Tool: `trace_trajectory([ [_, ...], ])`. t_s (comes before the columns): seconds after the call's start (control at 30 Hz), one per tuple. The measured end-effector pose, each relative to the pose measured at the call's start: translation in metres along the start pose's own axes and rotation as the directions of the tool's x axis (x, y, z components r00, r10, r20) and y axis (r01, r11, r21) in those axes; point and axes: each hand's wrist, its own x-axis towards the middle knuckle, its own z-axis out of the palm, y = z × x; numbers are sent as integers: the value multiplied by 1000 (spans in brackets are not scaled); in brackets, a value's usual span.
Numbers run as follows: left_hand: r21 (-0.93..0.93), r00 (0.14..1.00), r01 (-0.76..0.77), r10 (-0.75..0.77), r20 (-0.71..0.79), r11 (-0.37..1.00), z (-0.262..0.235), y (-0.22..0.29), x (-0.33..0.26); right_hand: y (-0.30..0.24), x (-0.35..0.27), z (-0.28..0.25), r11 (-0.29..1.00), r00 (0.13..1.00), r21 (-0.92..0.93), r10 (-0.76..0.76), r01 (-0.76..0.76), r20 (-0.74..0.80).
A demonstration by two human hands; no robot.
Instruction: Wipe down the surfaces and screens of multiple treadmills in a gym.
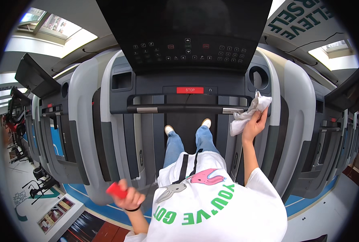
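Note:
My right hand (253,127) is closed on a crumpled white cloth (261,101), held at the right end of the treadmill's front handlebar (191,109), just below the round cup holder (259,77). Part of the cloth hangs down beside the bar and covers its end. Down at the lower left, well apart from the machine's console, my left hand (133,198) grips a red object (117,190) with a smooth, rounded end. The rest of that object is hidden in my fingers, so its kind is unclear.
Above the bar are a red stop button (190,90) and a large dark screen panel (183,24). I stand with both shoes on the black belt (187,131). Further treadmills flank me at left (54,101) and right (328,121). An exercise bike (40,181) stands far left.

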Motion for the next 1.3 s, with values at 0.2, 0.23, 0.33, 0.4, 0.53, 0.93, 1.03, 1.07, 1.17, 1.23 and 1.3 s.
trace_trajectory([
  [0.2,-266,754,83,-235,-613,960,-122,-37,-64,-23,-23,-14,998,1000,66,-8,6,24],
  [0.23,-271,654,171,-315,-688,947,-150,-41,-71,-26,-31,-20,998,1000,64,0,-1,20],
  [0.33,-324,638,383,-502,-584,865,-217,-62,-42,-44,-53,-30,997,994,43,-60,64,-88],
  [0.4,-313,584,429,-525,-619,847,-246,-90,8,-52,-73,-40,996,993,13,-83,84,-81],
  [0.53,-121,637,438,-402,-658,891,-307,-130,124,-76,-110,-54,999,999,38,-25,26,-24],
  [0.93,-320,956,290,-290,49,902,-302,-130,276,-33,-97,-89,989,989,-35,145,-145,6],
  [1.03,-402,987,42,-101,-128,914,-307,-139,284,-27,-85,-72,984,984,-61,171,-169,37],
  [1.07,-400,984,23,-91,-150,916,-312,-131,289,-25,-83,-68,982,982,-58,182,-179,56],
  [1.17,-280,976,170,-123,178,945,-310,-123,285,-10,-82,-58,976,970,-44,217,-213,106],
  [1.23,-286,989,119,-88,119,951,-291,-128,284,-11,-83,-56,977,969,-45,214,-209,128],
  [1.3,-291,1000,23,-18,22,956,-281,-128,277,-11,-85,-53,977,967,-53,210,-204,147],
])
